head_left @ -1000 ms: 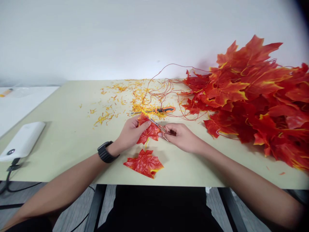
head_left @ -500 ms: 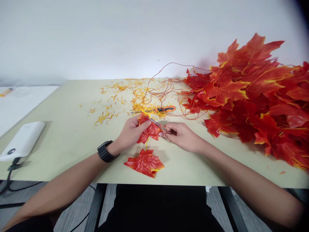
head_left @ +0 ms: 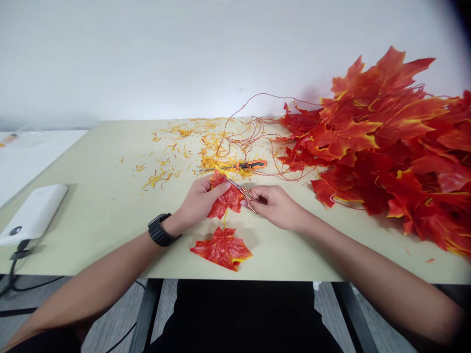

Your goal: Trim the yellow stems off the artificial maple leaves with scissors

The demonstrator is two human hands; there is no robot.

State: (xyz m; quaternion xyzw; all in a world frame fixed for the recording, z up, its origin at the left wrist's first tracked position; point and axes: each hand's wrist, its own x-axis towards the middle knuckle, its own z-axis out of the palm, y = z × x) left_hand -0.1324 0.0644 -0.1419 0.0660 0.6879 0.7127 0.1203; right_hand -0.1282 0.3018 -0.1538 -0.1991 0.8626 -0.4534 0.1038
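Left grip (head_left: pixel 197 197): pinching red leaf (head_left: pixel 228 201), mid-frame
Right grip (head_left: pixel 277 206): holding scissors (head_left: pixel 246 192)
Leaf: apparently being trimmed
Next snip: probably needs tautness

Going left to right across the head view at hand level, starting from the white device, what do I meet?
White device, black wristwatch, left hand, held red leaf, scissors, right hand, heap of red leaves.

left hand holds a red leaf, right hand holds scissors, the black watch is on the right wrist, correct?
No: the head view shows the black watch on the left wrist, not the right. The left hand holds a red leaf, the right hand scissors.
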